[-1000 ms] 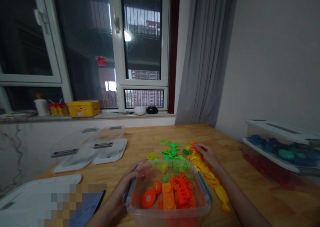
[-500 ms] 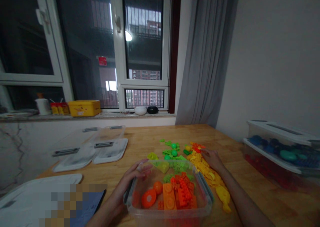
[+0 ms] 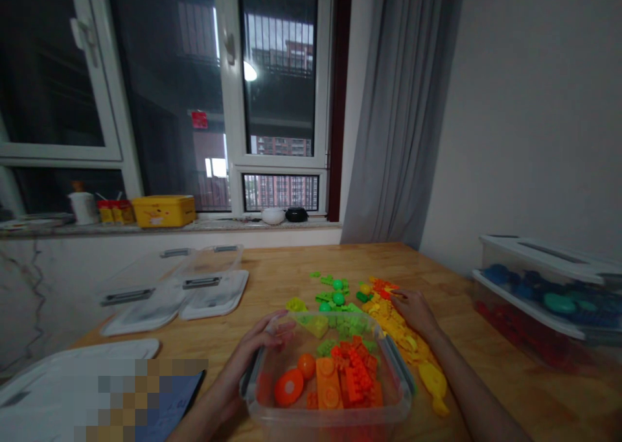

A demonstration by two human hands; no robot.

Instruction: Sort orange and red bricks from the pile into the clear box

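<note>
A clear plastic box (image 3: pixel 330 419) with orange blocks (image 3: pixel 329 383), an orange ball (image 3: pixel 306 365) and a round orange piece (image 3: pixel 289 386) stands at the near edge. My left hand (image 3: pixel 265 338) grips its left rim. Beyond the box, my right hand (image 3: pixel 411 306) reaches to a small pile of orange-red pieces (image 3: pixel 383 286), its fingers bent at the pile's right edge; what they hold, if anything, is too small to tell. Yellow pieces (image 3: pixel 396 325) run along beside the right forearm, with a yellow fish-shaped piece (image 3: pixel 432 382) nearest. Green pieces and balls (image 3: pixel 339 298) lie behind the box.
Two stacked boxes of blue and red pieces (image 3: pixel 539 293) stand at the right. Clear containers (image 3: pixel 140 296) and white lids (image 3: pixel 216 299) lie at the left, with another large lid (image 3: pixel 131 349) nearer. A yellow box (image 3: pixel 164 210) sits on the windowsill.
The fingers of my right hand have shifted slightly at the orange-red pile. My left hand and the box have stayed in place.
</note>
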